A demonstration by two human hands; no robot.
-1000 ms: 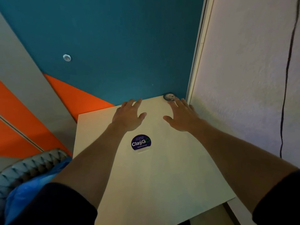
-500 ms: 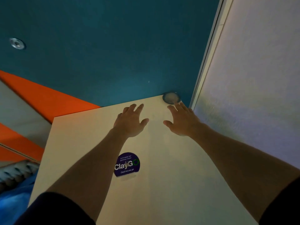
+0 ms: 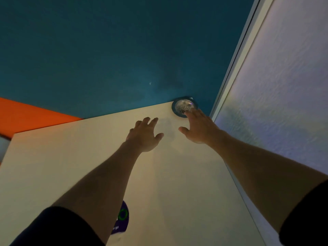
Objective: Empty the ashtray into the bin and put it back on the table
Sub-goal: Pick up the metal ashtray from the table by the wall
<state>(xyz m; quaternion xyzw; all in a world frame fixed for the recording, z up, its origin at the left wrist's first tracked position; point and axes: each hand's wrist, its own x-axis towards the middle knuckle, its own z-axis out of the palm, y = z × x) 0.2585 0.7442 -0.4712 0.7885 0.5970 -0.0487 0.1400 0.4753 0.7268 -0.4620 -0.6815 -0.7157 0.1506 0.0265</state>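
Cream table (image 3: pixel 177 174) is carrying the ashtray (image 3: pixel 183 106) at its far corner, against teal wall (image 3: pixel 115 50). Right hand (image 3: pixel 199 127) is spreading open, fingertips at its rim; left hand (image 3: pixel 144 135) is hovering open, empty.

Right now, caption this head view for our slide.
Right hand reaching the ashtray at the table's far corner.

Cream table (image 3: pixel 177 174), teal wall (image 3: pixel 124 50), purple sticker (image 3: pixel 122 221).

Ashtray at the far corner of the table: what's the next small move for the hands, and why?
Probably close the right hand around the ashtray rim and lift. Its fingertips reach the near edge, but no grip shows yet. The ashtray sits on the far corner of the table with debris inside, so keep it level. The left hand hovers open, short of it.
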